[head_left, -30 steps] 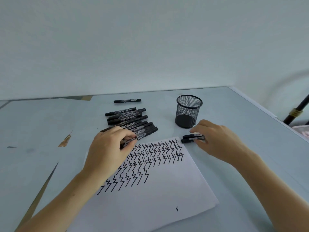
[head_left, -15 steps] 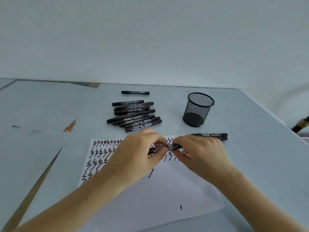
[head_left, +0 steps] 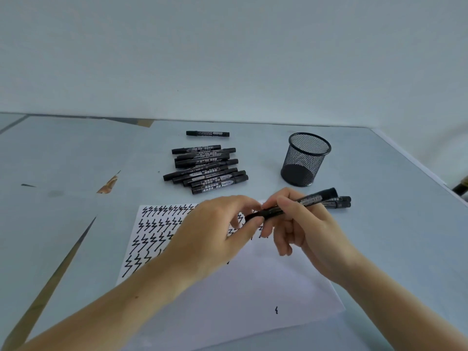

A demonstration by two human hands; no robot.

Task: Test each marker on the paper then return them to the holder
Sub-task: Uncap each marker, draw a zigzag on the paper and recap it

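My right hand grips a black marker above the white paper, its far end tilted up to the right. My left hand pinches the marker's near end, where the cap sits. Rows of black zigzag marks cover the paper's upper left. A pile of several black markers lies behind the paper. Two more markers rest to the right of my right hand. The black mesh holder stands upright at the back right with no markers visible in it.
A single marker lies alone behind the pile. The table's grey surface has a torn patch on the left and a long scratch toward the near left. The table's right edge runs close to the holder.
My left hand brought one marker from the pile over the paper. My right hand left the two markers by the holder and took hold of it. The marker now tilts upward.
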